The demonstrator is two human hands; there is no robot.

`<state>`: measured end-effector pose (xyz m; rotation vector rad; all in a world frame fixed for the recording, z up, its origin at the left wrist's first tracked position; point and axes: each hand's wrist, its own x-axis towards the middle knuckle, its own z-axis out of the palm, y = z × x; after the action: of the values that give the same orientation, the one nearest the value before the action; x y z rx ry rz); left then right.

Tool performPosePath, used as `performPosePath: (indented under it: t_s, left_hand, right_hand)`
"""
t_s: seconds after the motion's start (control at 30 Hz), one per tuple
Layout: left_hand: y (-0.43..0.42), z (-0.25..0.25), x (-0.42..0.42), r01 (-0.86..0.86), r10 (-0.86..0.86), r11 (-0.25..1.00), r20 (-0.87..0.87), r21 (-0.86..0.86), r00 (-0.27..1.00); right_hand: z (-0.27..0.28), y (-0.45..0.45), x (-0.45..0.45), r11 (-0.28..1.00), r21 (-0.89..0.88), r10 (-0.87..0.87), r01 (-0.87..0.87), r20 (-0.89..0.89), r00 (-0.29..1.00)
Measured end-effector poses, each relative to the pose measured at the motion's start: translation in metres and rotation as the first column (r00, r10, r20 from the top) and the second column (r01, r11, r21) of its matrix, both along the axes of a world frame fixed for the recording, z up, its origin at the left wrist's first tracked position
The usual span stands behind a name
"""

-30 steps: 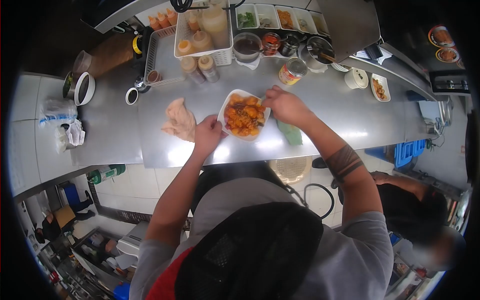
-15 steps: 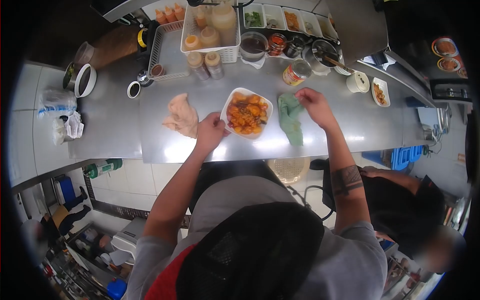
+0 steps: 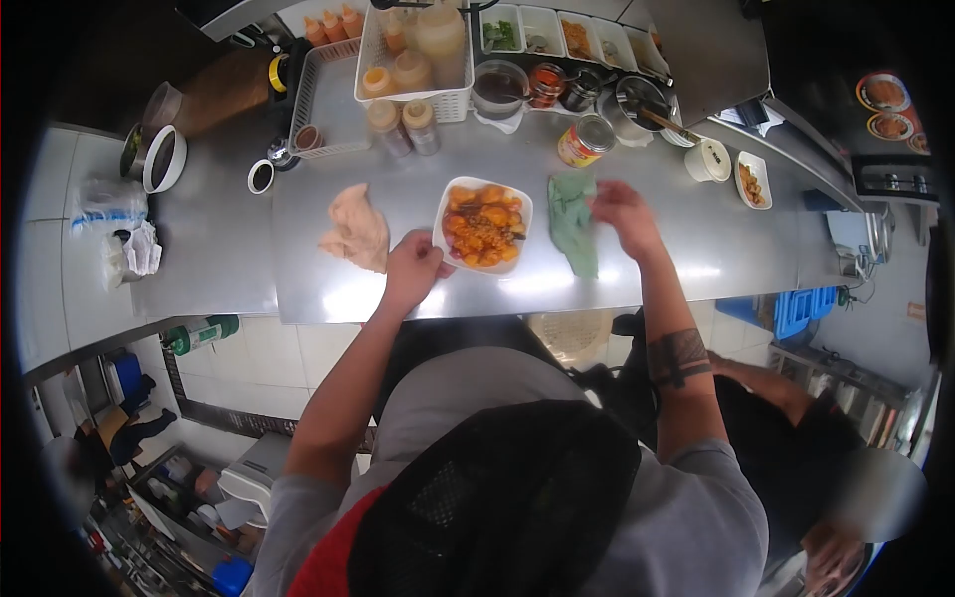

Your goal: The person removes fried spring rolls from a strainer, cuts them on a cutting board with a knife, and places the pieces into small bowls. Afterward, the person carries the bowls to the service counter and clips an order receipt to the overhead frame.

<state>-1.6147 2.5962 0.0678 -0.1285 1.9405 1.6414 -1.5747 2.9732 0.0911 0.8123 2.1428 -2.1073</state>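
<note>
A white square bowl (image 3: 439, 207) filled with orange, saucy food pieces topped with chopped bits sits on the steel counter in front of me. My left hand (image 3: 415, 266) is closed on the bowl's lower left edge, fingers at its rim. Left of that hand lies a crumpled peach cloth (image 3: 355, 229). To the right of the bowl is a green cloth (image 3: 572, 224). My right hand (image 3: 627, 217) hovers by the green cloth's right side, its fingers bent and blurred; whether it touches the cloth I cannot tell.
Behind the bowl stand an open can (image 3: 587, 140), two squeeze bottles (image 3: 405, 129) and a white basket (image 3: 423, 104) of sauce bottles. Ingredient trays (image 3: 539, 38) line the back. A small dark sauce cup (image 3: 261, 176) is at left. A co-worker (image 3: 786, 418) stands at my right.
My right hand has dropped slightly away from the green cloth's top, and its fingers are blurred. My left hand stays at the bowl. The co-worker at right has shifted posture.
</note>
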Motion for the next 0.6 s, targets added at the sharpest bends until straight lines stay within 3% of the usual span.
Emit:
performPosePath:
  t_s: [0.03, 0.1, 0.13, 0.27, 0.33, 0.37, 0.43, 0.53, 0.6]
  left_hand:
    - [-0.001, -0.001, 0.0, -0.004, 0.004, 1.0, 0.0, 0.002, 1.0]
    - [-0.001, -0.003, 0.0, 0.003, -0.002, 1.0, -0.011, 0.014, 1.0]
    - [0.0, -0.003, 0.0, -0.007, 0.007, 1.0, -0.009, 0.016, 1.0]
    - [-0.002, -0.003, 0.0, 0.003, -0.003, 1.0, -0.007, 0.023, 1.0]
    - [0.0, -0.005, -0.001, 0.002, -0.002, 1.0, 0.0, 0.021, 1.0]
    - [-0.001, -0.006, -0.001, 0.002, -0.002, 1.0, -0.004, 0.028, 1.0]
    - [-0.002, -0.005, 0.0, 0.0, 0.0, 1.0, -0.007, 0.029, 1.0]
    - [0.0, -0.003, -0.001, -0.001, 0.001, 0.999, -0.006, 0.032, 1.0]
    - [-0.001, -0.006, -0.001, 0.008, -0.008, 1.0, 0.0, 0.014, 1.0]
  right_hand:
    - [0.0, -0.003, 0.002, 1.0, 0.002, 0.004, -0.004, 0.0, 1.0]
    - [0.0, -0.009, 0.006, 0.928, 0.221, 0.202, -0.299, 0.375, 0.905]
    - [0.009, -0.02, 0.007, 0.949, 0.222, 0.141, -0.225, 0.343, 0.929]
    - [0.005, -0.031, 0.013, 0.92, 0.284, 0.179, -0.269, 0.308, 0.934]
    - [-0.005, -0.034, 0.015, 0.749, 0.66, 0.033, -0.058, 0.05, 0.998]
    - [-0.002, -0.033, 0.014, 0.749, 0.66, 0.036, -0.061, 0.05, 0.998]
    - [0.004, -0.032, 0.012, 0.969, 0.241, -0.037, 0.05, -0.058, 0.998]
    - [-0.01, -0.042, 0.001, 0.922, 0.383, 0.08, -0.05, -0.064, 0.995]
    - [-0.005, -0.057, -0.013, 0.917, 0.384, 0.145, -0.106, -0.074, 0.987]
